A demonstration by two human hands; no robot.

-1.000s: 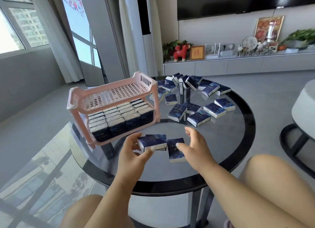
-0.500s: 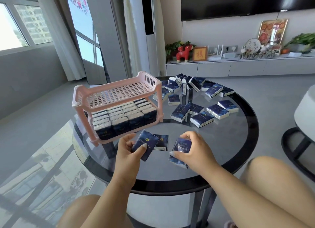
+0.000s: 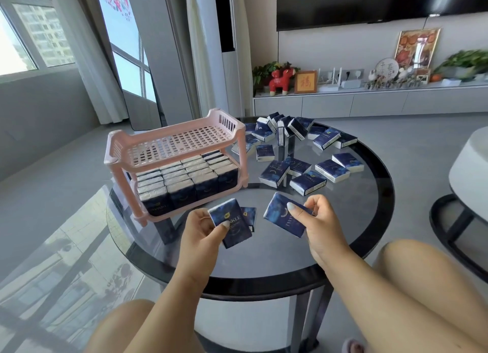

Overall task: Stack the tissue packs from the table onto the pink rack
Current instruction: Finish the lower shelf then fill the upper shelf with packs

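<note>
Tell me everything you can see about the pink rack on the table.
The pink rack looks like moulded plastic, with two tiers on corner posts. Its top shelf is a slotted grid with a low railed rim and holds nothing. The lower shelf is packed with upright dark blue tissue packs in tight rows. It stands level on the left side of the round glass table, near its edge. Neither hand touches it.
</note>
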